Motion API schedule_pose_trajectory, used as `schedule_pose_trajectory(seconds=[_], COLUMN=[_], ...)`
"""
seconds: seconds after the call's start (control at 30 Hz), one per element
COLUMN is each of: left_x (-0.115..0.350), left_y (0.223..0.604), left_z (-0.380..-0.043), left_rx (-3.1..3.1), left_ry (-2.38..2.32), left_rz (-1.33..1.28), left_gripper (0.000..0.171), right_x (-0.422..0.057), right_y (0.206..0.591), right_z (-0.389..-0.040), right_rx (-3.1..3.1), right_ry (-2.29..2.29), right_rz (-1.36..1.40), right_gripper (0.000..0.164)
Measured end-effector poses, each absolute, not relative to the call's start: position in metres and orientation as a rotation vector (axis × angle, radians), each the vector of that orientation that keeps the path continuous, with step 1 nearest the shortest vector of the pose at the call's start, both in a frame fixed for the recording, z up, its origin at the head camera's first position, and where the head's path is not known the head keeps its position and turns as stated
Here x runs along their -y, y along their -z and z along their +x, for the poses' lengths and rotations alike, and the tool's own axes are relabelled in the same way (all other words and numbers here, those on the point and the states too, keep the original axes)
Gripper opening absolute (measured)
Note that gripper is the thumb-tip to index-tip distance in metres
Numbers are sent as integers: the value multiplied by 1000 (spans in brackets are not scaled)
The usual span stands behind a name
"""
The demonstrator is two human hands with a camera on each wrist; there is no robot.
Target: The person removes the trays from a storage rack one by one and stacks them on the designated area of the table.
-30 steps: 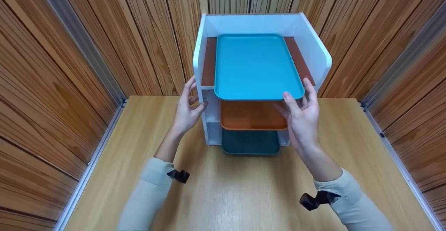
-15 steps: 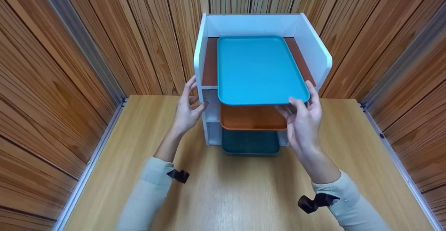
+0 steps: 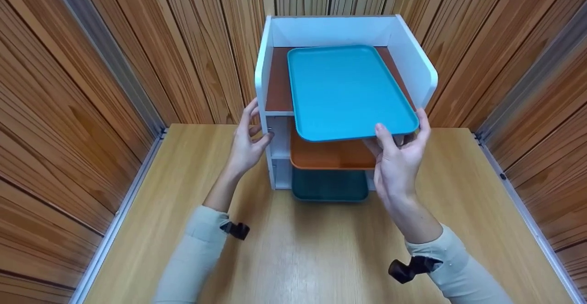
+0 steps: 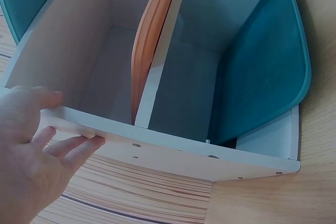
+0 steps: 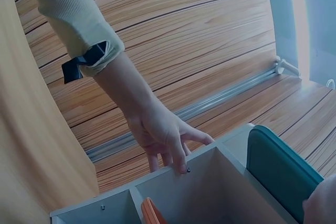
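Note:
A white shelf unit (image 3: 421, 77) with brown upper decking stands at the back of the table. On its top level lies a bright blue tray (image 3: 353, 95), slightly turned, its front end jutting out past the shelf edge. My right hand (image 3: 399, 168) grips the tray's front right corner, thumb at the front rim and other fingers at the side and underneath. My left hand (image 3: 245, 150) holds the unit's left side panel (image 4: 173, 142); in the left wrist view the thumb is inside the front edge and the fingers lie along the outer face.
On the middle level an orange tray (image 3: 330, 156) sticks out; a dark teal tray (image 3: 330, 187) protrudes at the bottom. Wood-grain walls (image 3: 82, 111) enclose the wooden table (image 3: 293, 258) at the back and both sides.
The blue tray has come forward and to the right, turning a little, with my right hand moving along on its corner. My left hand has stayed on the side panel.

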State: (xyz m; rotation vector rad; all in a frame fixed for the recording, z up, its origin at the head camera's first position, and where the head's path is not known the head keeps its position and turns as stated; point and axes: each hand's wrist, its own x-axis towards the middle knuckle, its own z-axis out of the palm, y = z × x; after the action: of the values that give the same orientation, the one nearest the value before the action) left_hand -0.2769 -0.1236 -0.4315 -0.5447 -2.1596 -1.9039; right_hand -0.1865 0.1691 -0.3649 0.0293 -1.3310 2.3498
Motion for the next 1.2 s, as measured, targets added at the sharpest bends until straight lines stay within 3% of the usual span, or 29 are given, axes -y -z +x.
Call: schedule_pose_trajectory(seconds=[1.2], left_x=[120], left_y=[431], left_z=[-276], left_rx=[2200], left_ry=[1902], left_rz=[-508], left_gripper=[82], right_x=[-238], right_y=[370], right_z=[-150], right_rx=[1161], right_ry=[-2414], right_rz=[-155], right_gripper=[59])
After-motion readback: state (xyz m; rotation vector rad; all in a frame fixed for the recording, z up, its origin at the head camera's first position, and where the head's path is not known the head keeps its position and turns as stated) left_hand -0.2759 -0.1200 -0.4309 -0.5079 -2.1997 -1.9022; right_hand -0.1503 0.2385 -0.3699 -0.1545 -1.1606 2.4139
